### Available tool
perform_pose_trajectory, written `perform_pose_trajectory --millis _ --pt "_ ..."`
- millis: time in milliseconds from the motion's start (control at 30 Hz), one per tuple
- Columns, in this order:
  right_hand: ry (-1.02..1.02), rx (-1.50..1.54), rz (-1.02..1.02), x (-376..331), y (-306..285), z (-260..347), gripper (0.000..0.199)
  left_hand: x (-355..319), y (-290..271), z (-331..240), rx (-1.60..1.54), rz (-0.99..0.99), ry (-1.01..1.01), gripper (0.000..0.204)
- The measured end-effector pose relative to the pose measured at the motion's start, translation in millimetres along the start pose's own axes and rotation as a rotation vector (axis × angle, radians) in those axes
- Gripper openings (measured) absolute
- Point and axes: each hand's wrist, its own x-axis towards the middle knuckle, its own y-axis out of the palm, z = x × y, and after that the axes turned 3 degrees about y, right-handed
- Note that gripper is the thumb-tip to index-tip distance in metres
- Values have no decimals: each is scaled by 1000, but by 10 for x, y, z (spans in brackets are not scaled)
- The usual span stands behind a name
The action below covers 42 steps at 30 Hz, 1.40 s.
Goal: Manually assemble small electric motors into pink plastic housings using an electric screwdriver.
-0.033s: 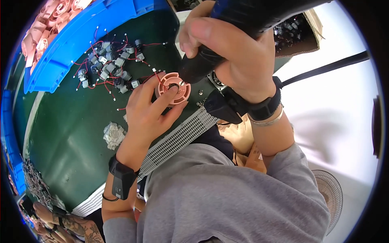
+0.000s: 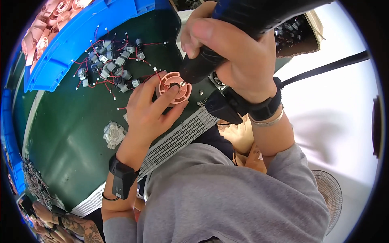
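A round pink plastic housing point(image 2: 187, 96) with slots around its rim lies on the green table. My left hand point(image 2: 146, 108) is closed on it, with fingers over its face and the thumb along its near side. Above it, my right hand point(image 2: 246, 56) wraps around a black power screwdriver point(image 2: 201, 67). The tool slants down to the left, and its tip meets the housing's face beside my left fingertip. A short red wire with a white plug sticks up at the housing's far side. Whether a screw is under the tip is too small to tell.
Small grey motors point(image 2: 109, 65) with red wires lie heaped beyond my left hand. A blue bin point(image 2: 56, 69) holds pink housings point(image 2: 52, 24). Loose screws point(image 2: 201, 92), crumpled foil point(image 2: 114, 135) and a white perforated strip point(image 2: 178, 143) sit nearby. A co-worker's arm point(image 2: 83, 227) shows lower left.
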Motion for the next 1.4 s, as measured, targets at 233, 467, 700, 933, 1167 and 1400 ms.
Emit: perform_pose_trajectory --millis 233,467,700,933,1167,1400 --pt "68 -26 -10 -4 20 -34 57 -10 -9 8 1 -12 1 38" --pt "-128 -8 -26 27 -24 -241 55 -19 5 -3 5 -5 -15 37" --pt "-150 -115 198 -35 -141 -326 5 -6 2 -27 -14 -6 -36 35" --pt "-91 -305 87 -86 -56 -267 23 -9 6 -34 -32 18 -65 34" --pt "-126 -314 72 -165 47 -251 48 -52 18 -33 45 -7 -30 33" --pt "-441 -82 163 128 -22 -43 16 53 -351 93 -44 -313 -92 23"
